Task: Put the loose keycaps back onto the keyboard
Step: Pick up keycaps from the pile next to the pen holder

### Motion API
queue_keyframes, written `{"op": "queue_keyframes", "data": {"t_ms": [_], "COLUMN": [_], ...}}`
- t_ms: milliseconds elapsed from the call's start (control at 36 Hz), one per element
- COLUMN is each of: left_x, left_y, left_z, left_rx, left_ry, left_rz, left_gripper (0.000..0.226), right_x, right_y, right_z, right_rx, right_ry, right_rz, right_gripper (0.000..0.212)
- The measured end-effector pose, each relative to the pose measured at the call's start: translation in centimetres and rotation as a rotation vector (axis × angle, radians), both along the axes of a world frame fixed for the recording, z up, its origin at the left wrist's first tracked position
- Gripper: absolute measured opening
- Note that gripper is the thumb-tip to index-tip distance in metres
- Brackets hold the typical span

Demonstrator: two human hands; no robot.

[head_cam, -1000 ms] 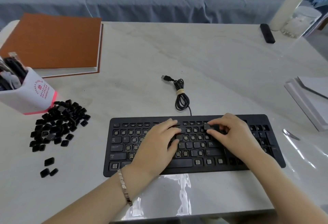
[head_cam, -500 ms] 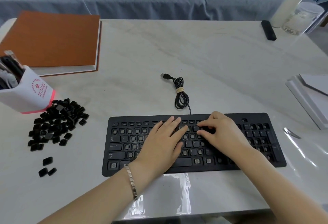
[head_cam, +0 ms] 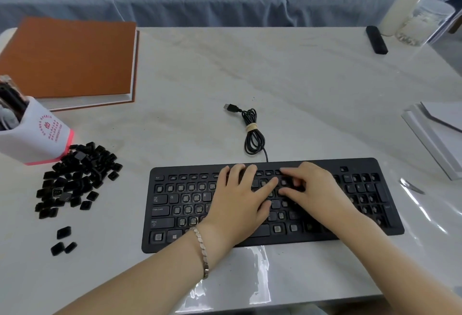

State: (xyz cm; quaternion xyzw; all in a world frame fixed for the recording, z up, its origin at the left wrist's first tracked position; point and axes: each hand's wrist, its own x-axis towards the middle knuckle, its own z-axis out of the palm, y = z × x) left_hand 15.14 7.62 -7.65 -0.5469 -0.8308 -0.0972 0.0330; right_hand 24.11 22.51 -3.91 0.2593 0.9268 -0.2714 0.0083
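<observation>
The black keyboard lies near the table's front edge, with many switches bare in its left half. A pile of loose black keycaps sits to its left, and three more keycaps lie apart in front of the pile. My left hand rests flat on the middle of the keyboard, fingers straight. My right hand is curled over the number row just right of it. Its thumb and fingertips pinch a black keycap down against the keyboard; the cap is mostly hidden.
The keyboard's coiled USB cable lies behind it. A white pen holder and an orange book stand at the left. A black remote, white bottle and jar are far right; white books right.
My right hand carried the keycap leftward along the top rows and lowered it onto the number row. My left hand slid forward and a little right, its fingers now stretched out.
</observation>
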Motion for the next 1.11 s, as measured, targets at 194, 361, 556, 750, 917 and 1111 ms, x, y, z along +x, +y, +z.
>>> {"op": "queue_keyframes", "data": {"t_ms": [194,361,556,750,917,1111], "left_x": [-0.6,-0.7,-1.7,-3.3,-3.6,-3.6], "left_y": [0.3,0.1,-0.3,-5.7,-10.1,-11.2], "left_z": [-0.2,-0.2,0.4,-0.1,-0.4,-1.3], "left_rx": [-0.043,-0.049,0.029,0.176,0.149,0.112], "left_ry": [0.058,0.069,-0.111,-0.262,-0.262,-0.258], "left_rz": [-0.087,-0.107,-0.093,0.104,0.252,0.257], "left_gripper": [0.044,0.043,0.039,0.045,0.049,0.057], "right_x": [1.6,2.3,2.5,2.5,1.5,0.5], "right_y": [0.4,-0.3,-1.6,-4.0,-6.1,-8.4], "right_z": [0.3,0.8,2.5,2.7,3.5,5.9], "right_rx": [-0.379,-0.489,-0.679,-0.844,-1.023,-1.145], "right_ry": [0.132,0.171,0.323,0.296,0.33,0.473], "right_rz": [-0.298,-0.307,-0.4,-0.41,-0.376,-0.294], "right_gripper": [0.035,0.027,0.021,0.026,0.028,0.027]}}
